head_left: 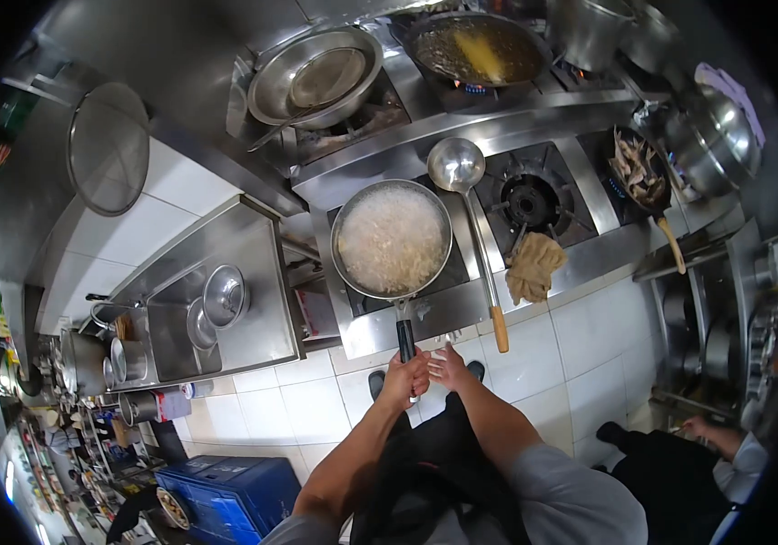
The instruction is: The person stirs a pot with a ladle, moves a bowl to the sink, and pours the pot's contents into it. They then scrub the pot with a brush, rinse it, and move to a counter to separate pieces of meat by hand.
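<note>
My left hand is wrapped round the black handle of a frying pan, which sits on the front left burner. Pale, foaming food bubbles across the pan. Just right of the handle, my right hand has its fingers stretched out toward the stove's front edge, close to a small metal knob. A large steel ladle with a wooden grip lies to the right of the pan, its handle hanging over the front edge.
A bare burner and a crumpled brown cloth are to the right. Beyond is a small pan of fish. At the back, a wok stands over flame. A sink is left. Another person stands at lower right.
</note>
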Tool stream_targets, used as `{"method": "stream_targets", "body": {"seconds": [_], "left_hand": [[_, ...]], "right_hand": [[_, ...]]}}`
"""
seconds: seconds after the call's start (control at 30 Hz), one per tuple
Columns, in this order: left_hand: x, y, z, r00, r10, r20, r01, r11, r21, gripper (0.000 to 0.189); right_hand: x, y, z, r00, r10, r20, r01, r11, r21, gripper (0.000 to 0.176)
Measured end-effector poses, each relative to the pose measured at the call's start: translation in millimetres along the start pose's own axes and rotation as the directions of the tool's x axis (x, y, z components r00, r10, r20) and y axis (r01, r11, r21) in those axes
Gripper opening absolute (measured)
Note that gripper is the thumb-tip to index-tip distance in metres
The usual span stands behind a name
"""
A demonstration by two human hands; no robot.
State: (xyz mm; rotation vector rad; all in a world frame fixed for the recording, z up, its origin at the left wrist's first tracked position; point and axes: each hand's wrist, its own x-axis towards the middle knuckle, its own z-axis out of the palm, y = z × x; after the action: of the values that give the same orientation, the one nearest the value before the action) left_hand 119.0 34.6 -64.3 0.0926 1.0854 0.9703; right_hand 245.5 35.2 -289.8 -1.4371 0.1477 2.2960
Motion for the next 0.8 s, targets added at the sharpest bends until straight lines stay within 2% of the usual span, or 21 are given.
{"method": "stream_targets", "body": {"seconds": [0.1,0.17,0.27,0.33,0.4,0.43,0.47,0.5,0.53,0.6,0.63,0.7,0.73,0.8], "left_hand": [[-12,6,-9,0.999,-0.01,0.039,0.011,1.0,-0.005,0.021],[-22,9,-16,0.998,-0.015,0.06,0.014,1.0,0.02,0.02],[-51,23,-16,0.998,0.006,0.061,-0.009,0.998,0.061,0.019],[-76,37,-22,0.996,0.041,0.076,-0.041,0.999,0.004,0.019],[-111,55,-31,0.992,0.001,0.126,-0.001,1.0,-0.005,0.02],[-131,67,-32,0.996,0.008,0.093,-0.005,1.0,-0.027,0.02],[-151,77,-36,0.997,0.043,0.067,-0.04,0.998,-0.053,0.02],[-170,89,-43,0.997,0.014,0.076,-0.009,0.998,-0.065,0.02],[-190,103,-52,0.996,-0.014,0.087,0.021,0.997,-0.076,0.02],[-230,124,-73,0.998,0.04,0.058,-0.033,0.994,-0.104,0.021],[-246,134,-85,0.996,0.051,0.077,-0.044,0.995,-0.089,0.021],[-276,152,-117,0.993,0.076,0.096,-0.069,0.995,-0.068,0.021],[-292,162,-133,0.991,0.091,0.099,-0.084,0.994,-0.072,0.021],[-323,181,-165,0.996,0.084,-0.011,-0.084,0.996,0.007,0.021]], "right_hand": [[-15,12,-73,0.996,-0.015,-0.087,-0.004,0.978,-0.21,0.071],[-52,12,-116,0.987,-0.048,-0.153,-0.002,0.95,-0.312,0.062],[-78,18,-206,0.952,-0.074,-0.296,-0.067,0.895,-0.44,0.06],[-109,12,-240,0.901,-0.064,-0.429,-0.174,0.853,-0.492,0.056],[-134,8,-264,0.852,-0.054,-0.521,-0.256,0.824,-0.505,0.051],[-143,4,-269,0.836,-0.054,-0.545,-0.28,0.814,-0.509,0.051],[-149,2,-273,0.848,-0.078,-0.524,-0.253,0.809,-0.53,0.051],[-154,-1,-273,0.867,-0.1,-0.488,-0.216,0.807,-0.55,0.054],[-158,-2,-261,0.88,-0.103,-0.464,-0.22,0.777,-0.59,0.054],[-169,-2,-233,0.875,-0.181,-0.449,-0.102,0.837,-0.537,0.058],[-174,-1,-217,0.883,-0.185,-0.431,-0.102,0.821,-0.562,0.058],[-178,10,-185,0.906,-0.231,-0.355,0.034,0.874,-0.485,0.061],[-172,19,-172,0.907,-0.242,-0.345,0.043,0.868,-0.495,0.061],[-164,42,-145,0.895,-0.301,-0.33,0.128,0.881,-0.455,0.061]]}}
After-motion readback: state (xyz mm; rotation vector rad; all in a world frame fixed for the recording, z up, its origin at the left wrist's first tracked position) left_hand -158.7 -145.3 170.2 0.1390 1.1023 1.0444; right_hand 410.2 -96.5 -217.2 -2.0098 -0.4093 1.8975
